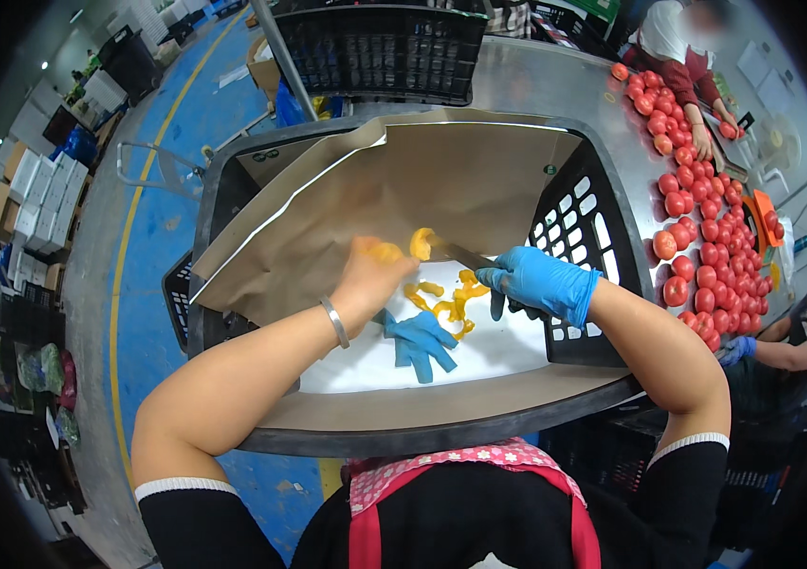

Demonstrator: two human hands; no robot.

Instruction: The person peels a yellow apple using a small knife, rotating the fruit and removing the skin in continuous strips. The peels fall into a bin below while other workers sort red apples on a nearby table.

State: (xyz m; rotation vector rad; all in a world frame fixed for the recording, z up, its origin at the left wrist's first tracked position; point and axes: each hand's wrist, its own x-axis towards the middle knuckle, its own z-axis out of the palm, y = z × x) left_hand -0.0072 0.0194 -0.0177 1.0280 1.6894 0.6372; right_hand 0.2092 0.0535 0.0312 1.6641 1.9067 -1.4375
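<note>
My bare left hand (366, 277) is closed around a yellow piece of produce (385, 252), perhaps bell pepper; it is blurred. A blue glove covers my right hand (548, 286), which grips a knife (463, 255) pointing left. At the knife's tip, beside my left fingers, is a curved yellow piece (421, 244). Both hands are above a black crate (403, 439) lined with brown paper (441, 180). Curled yellow strips (461, 302) lie on the white bottom, along with an empty blue glove (420, 343).
Many red tomatoes (707, 256) cover the metal table (536, 81) at right. Across it a person in dark red sleeves (697, 85) handles tomatoes; another person's blue-gloved hand (735, 350) is at lower right. Another black crate (380, 52) stands beyond mine. A metal cart frame (152, 169) is at left.
</note>
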